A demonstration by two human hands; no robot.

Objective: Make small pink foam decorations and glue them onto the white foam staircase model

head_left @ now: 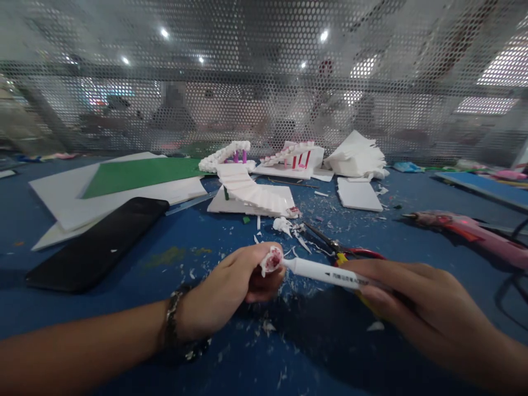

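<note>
Between the thumb and fingers of my left hand [235,289] is a small white foam piece [272,261] with dark red colour in its middle. My right hand [416,308] grips a white marker pen [325,273] printed with dark lettering. The pen points left, and its tip meets or nearly meets the piece's right edge; I cannot tell if they touch. Beyond my hands stands a white curved stair model [256,190] on a white base, with a red-stained bit at its lower right end. Pliers [338,247] with red and yellow handles lie partly behind my right hand.
A black phone [103,242] lies at left beside white sheets and a green sheet [140,176]. Two more stair models stand behind, next to stacked white foam sheets [357,154]. A pink glue gun [466,231] with a cable lies right. White scraps litter the blue table [165,324].
</note>
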